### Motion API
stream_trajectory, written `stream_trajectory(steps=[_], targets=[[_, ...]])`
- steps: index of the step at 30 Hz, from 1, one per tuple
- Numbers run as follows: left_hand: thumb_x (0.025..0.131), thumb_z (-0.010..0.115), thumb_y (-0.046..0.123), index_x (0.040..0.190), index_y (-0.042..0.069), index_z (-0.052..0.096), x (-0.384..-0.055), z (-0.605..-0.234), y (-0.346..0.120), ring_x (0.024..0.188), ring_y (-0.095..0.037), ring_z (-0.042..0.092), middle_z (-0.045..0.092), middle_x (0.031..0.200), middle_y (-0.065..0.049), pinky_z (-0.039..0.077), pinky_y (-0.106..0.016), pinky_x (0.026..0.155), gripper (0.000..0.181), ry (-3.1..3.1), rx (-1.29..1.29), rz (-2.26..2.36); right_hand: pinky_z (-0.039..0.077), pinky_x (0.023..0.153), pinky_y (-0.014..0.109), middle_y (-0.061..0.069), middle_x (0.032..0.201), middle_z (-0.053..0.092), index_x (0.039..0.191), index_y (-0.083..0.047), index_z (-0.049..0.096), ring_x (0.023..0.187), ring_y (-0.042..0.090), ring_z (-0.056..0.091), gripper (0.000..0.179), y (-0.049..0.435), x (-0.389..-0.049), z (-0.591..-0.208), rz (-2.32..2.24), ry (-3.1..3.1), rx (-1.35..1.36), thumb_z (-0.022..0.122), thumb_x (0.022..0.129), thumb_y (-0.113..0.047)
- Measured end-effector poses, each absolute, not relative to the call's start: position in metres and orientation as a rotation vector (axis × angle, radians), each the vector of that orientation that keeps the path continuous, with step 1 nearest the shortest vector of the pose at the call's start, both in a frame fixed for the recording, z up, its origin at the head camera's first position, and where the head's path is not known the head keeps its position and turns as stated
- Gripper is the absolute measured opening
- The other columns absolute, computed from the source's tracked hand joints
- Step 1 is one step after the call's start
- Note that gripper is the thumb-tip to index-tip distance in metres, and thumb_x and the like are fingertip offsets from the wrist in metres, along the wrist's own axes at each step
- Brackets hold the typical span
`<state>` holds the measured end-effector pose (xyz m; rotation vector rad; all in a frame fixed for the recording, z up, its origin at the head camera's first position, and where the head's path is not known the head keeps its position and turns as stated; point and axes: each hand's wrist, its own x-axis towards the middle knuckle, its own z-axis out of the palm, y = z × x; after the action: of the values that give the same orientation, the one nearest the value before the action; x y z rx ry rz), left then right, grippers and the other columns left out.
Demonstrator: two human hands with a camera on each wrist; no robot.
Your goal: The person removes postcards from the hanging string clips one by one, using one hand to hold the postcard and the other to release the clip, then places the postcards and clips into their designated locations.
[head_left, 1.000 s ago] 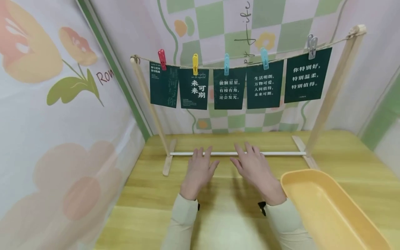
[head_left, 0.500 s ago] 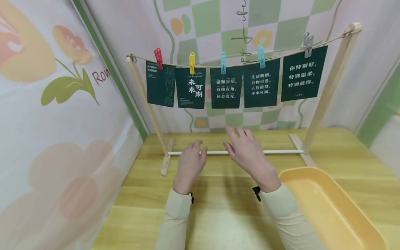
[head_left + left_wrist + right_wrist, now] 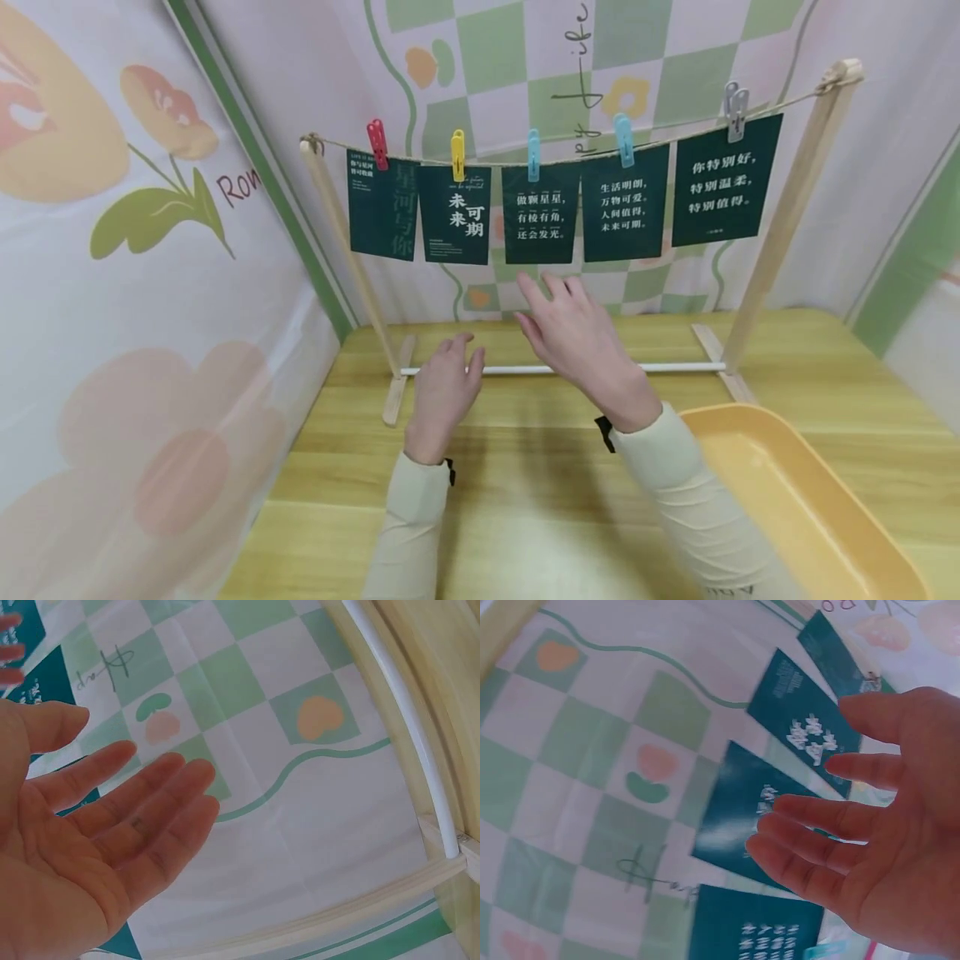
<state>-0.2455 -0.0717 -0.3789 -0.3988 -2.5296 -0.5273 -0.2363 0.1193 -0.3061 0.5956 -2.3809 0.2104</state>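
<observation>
Several dark green cards hang from a string point(image 3: 660, 132) between two wooden posts, each held by a small clothespin. The pins run red point(image 3: 377, 145), yellow point(image 3: 458, 156), blue point(image 3: 533, 156), blue point(image 3: 624, 141) and grey point(image 3: 737, 115). My right hand point(image 3: 581, 337) is raised just below the middle card point(image 3: 542, 215), fingers spread, holding nothing. Lower and to the left, my left hand point(image 3: 444, 392) hovers in front of the white rod point(image 3: 517, 369) with relaxed fingers and nothing in it. In the right wrist view the palm point(image 3: 900, 862) shows bare.
A yellow tray point(image 3: 806, 467) lies on the wooden table point(image 3: 525, 517) at the right. The stand's right post point(image 3: 795, 217) and left post point(image 3: 348, 250) rise from wooden feet. A patterned cloth point(image 3: 495, 50) forms the back wall.
Both hands have left the white rod. The right has risen toward the cards and slightly left; the left has drawn left and a little up. The cards still hang in place.
</observation>
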Motion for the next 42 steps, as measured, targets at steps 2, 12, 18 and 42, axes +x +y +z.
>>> stream_trajectory(steps=[2,12,18,42], targets=[[0.100,0.056,0.029,0.120,0.003,0.065,-0.246,-0.377,-0.073,0.055,-0.019,0.061,0.073,0.099,-0.017,0.048,-0.028,0.046,0.034,-2.513,-0.409,-0.530,0.057,0.081,0.051,0.025,0.124,0.062,0.134,-0.005,0.053,0.101,0.043,0.061,0.046,0.116,-0.238,-0.298,0.208,-2.361,0.612,0.065,0.094,-0.024],[0.100,0.055,0.023,0.116,0.000,0.067,-0.250,-0.362,-0.090,0.067,-0.026,0.066,0.073,0.089,-0.016,0.055,-0.036,0.062,0.031,-2.392,-0.396,-0.541,0.056,0.064,0.041,0.019,0.120,0.065,0.129,-0.011,0.056,0.093,0.035,0.061,0.038,0.086,-0.248,-0.249,0.109,-2.299,0.723,0.064,0.095,-0.026],[0.100,0.055,0.020,0.116,0.000,0.066,-0.249,-0.353,-0.104,0.094,-0.033,0.070,0.072,0.106,-0.018,0.058,-0.044,0.078,0.028,-2.320,-0.318,-0.651,0.052,0.051,0.036,0.012,0.102,0.067,0.121,-0.010,0.062,0.075,0.026,0.060,0.030,0.072,-0.253,-0.219,0.081,-2.331,0.778,0.056,0.099,-0.030],[0.100,0.053,0.014,0.111,-0.003,0.065,-0.265,-0.313,-0.140,0.098,-0.034,0.065,0.069,0.107,-0.021,0.054,-0.045,0.085,0.024,-2.097,-0.195,-0.890,0.051,0.071,0.029,0.009,0.109,0.071,0.119,-0.007,0.063,0.078,0.020,0.063,0.032,0.058,-0.282,-0.134,0.408,-2.452,0.894,0.044,0.104,-0.028]])
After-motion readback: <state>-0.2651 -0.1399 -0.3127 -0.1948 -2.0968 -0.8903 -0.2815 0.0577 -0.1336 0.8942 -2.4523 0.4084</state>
